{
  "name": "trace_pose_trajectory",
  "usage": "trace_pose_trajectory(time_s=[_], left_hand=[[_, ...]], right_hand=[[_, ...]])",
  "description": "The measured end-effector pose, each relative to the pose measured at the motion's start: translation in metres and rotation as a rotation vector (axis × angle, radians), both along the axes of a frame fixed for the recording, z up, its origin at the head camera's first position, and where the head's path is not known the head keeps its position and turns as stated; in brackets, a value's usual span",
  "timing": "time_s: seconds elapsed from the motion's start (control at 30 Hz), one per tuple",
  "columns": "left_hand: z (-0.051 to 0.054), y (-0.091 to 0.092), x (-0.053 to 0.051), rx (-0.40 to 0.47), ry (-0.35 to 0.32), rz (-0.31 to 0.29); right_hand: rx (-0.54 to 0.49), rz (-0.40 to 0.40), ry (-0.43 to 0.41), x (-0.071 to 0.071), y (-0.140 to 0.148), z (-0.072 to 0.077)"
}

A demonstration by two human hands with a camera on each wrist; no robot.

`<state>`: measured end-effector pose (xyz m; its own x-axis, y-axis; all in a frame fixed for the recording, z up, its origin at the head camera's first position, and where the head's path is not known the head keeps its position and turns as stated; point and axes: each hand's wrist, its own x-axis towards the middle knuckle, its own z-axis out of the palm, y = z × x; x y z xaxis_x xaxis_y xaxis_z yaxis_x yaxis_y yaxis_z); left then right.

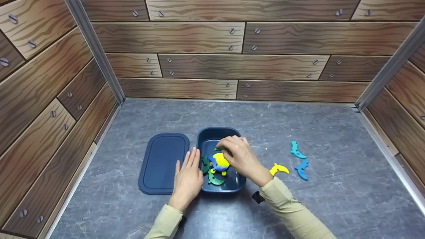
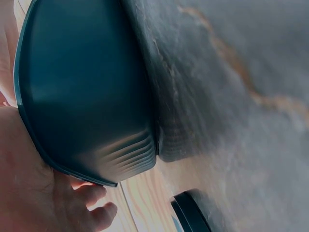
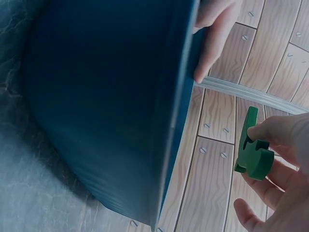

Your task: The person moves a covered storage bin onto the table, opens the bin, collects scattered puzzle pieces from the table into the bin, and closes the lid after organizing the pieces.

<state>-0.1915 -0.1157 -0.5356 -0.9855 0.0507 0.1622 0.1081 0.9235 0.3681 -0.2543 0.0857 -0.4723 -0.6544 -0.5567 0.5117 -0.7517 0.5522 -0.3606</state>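
Observation:
A dark blue plastic box (image 1: pixel 219 132) stands on the grey tabletop. Inside it lie green curved animal-shaped pieces (image 1: pixel 215 180) and a yellow-and-blue piece (image 1: pixel 220 162). My right hand (image 1: pixel 240 157) is over the box and pinches a green animal-shaped piece (image 3: pixel 253 154) between thumb and fingers. My left hand (image 1: pixel 188 177) rests against the box's left edge with straight fingers; the left wrist view shows its fingers (image 2: pixel 89 203) along the rim.
To the left lies a dark blue lid (image 1: pixel 161 162), flat beside the box. Right of the box are a yellow curved piece (image 1: pixel 279 169), a turquoise one (image 1: pixel 296 150) and a blue one (image 1: pixel 302 170). Wood-patterned walls (image 1: pixel 232 66) surround the tabletop.

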Motion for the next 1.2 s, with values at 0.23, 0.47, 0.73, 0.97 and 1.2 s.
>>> trace_pose_trajectory(time_s=[0.23,0.47,0.73,0.97,1.2], left_hand=[[-0.001,0.000,0.000,0.000,0.003,0.001],[0.000,0.000,0.001,0.011,0.014,0.000],[0.000,0.000,-0.001,0.013,0.029,-0.002],[0.000,0.000,0.000,0.007,0.037,0.000],[0.001,0.000,0.000,-0.008,0.018,0.005]], right_hand=[[0.012,-0.001,-0.002,0.001,-0.003,-0.002],[0.021,-0.006,-0.002,0.000,-0.006,-0.006],[0.100,-0.046,-0.085,0.001,-0.006,-0.008],[0.047,-0.061,-0.067,0.003,-0.001,-0.009],[-0.012,-0.059,-0.085,0.006,0.008,-0.009]])
